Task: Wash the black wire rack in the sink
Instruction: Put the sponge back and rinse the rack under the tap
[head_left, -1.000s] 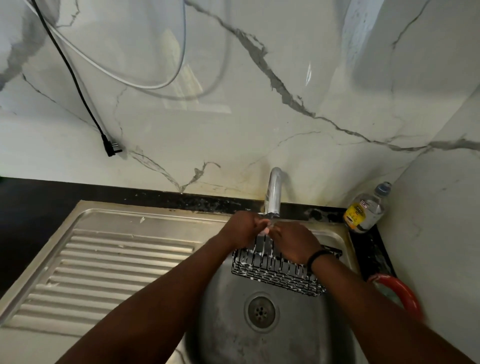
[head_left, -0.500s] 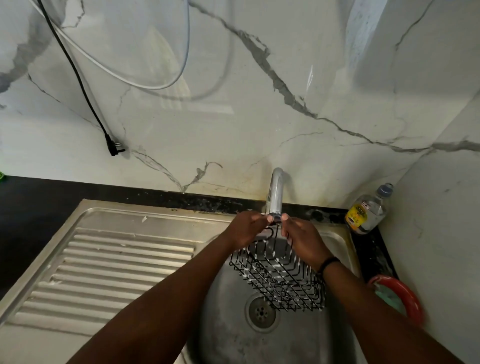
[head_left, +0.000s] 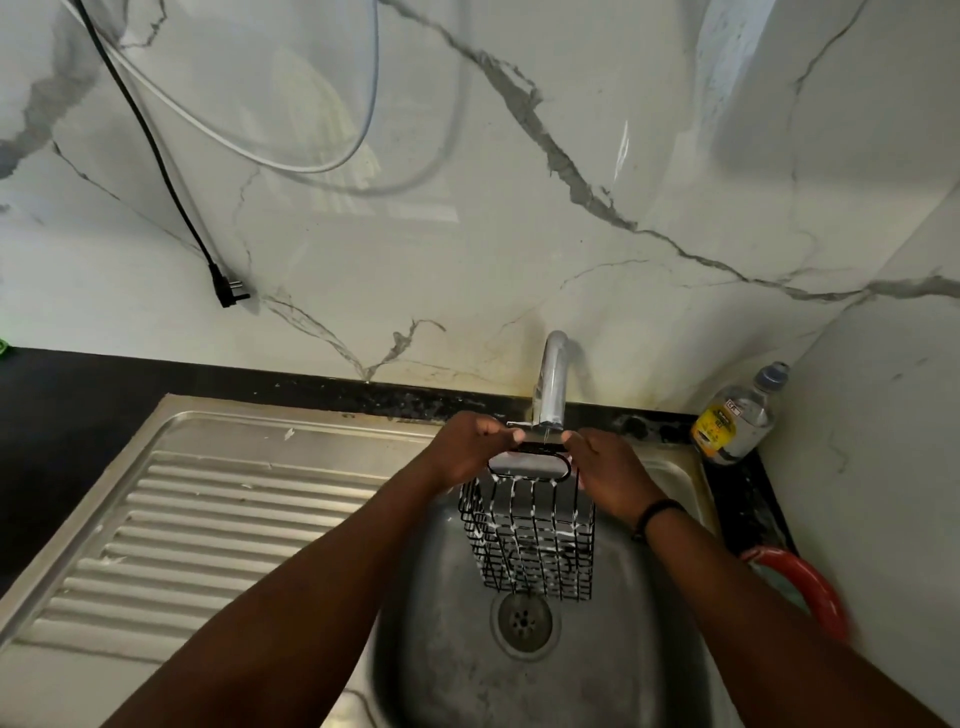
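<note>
The black wire rack (head_left: 535, 540) hangs upright over the steel sink bowl (head_left: 447, 649), streaked with white suds. Its top end sits right under the tap spout (head_left: 549, 384), where a thin stream of water falls on it. My left hand (head_left: 470, 447) grips the rack's top left corner. My right hand (head_left: 605, 470) grips the top right corner; a black band is on that wrist. The drain (head_left: 524, 619) lies just below the rack's lower end.
A ribbed steel draining board (head_left: 197, 525) extends left of the bowl. A clear bottle with a yellow label (head_left: 737, 415) stands at the back right corner. A red ring-shaped object (head_left: 810, 587) lies at the right. A black plug (head_left: 228, 291) dangles on the marble wall.
The rack has swung from lying sideways across the bowl to hanging lengthwise, top end up under the tap. Both hands stayed at the spout and turned with it.
</note>
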